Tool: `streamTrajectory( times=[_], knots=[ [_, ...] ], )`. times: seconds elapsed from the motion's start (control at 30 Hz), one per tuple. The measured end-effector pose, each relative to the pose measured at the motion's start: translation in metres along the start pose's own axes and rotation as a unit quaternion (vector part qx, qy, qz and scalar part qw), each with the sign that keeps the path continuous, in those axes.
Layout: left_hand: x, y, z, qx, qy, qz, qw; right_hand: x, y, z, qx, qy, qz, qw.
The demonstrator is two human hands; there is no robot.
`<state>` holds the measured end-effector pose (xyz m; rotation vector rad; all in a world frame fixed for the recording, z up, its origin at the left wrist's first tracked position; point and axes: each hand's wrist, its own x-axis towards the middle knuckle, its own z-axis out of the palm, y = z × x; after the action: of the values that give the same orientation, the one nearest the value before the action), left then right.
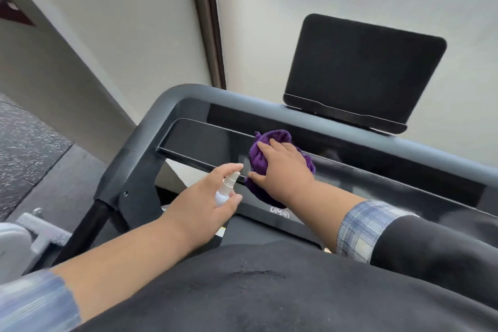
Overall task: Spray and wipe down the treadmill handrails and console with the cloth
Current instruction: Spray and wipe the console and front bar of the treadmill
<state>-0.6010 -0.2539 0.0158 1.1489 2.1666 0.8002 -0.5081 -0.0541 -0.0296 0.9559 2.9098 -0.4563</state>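
Note:
A bunched purple cloth [272,140] lies on the glossy black console panel [204,140] of the treadmill. My right hand [283,170] presses down on the cloth with fingers spread over it. Just left of it, my left hand [207,197] grips a small white spray bottle [225,188], nozzle up and pointing toward the console. The grey handrail [151,127] curves around the console's left and far side. A dark tablet-like screen [361,70] stands on a holder above the far rail.
A white wall and a dark vertical frame [207,21] stand behind the treadmill. Speckled dark gym flooring [24,148] lies at the left. Grey parts of another machine [32,229] sit at the lower left.

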Motion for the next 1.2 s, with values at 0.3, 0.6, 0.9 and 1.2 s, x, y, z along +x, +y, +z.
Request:
streamTrajectory(
  times=[0.3, 0.6, 0.9, 1.2],
  knots=[
    [-0.052, -0.068, -0.066, -0.023, 0.065, -0.049, 0.996, 0.048, -0.112, 0.002, 0.133, 0.020, -0.085, 0.987],
    [-0.085, -0.094, -0.083, -0.060, 0.184, -0.102, 0.976, 0.092, -0.235, -0.011, 0.175, 0.037, -0.292, 0.939],
    [-0.092, -0.102, -0.086, -0.077, 0.332, -0.186, 0.921, 0.073, -0.266, 0.041, -0.045, -0.105, -0.492, 0.863],
    [-0.072, -0.095, -0.077, -0.078, 0.322, -0.222, 0.917, 0.136, -0.238, 0.013, 0.010, -0.085, -0.395, 0.914]
  ],
)
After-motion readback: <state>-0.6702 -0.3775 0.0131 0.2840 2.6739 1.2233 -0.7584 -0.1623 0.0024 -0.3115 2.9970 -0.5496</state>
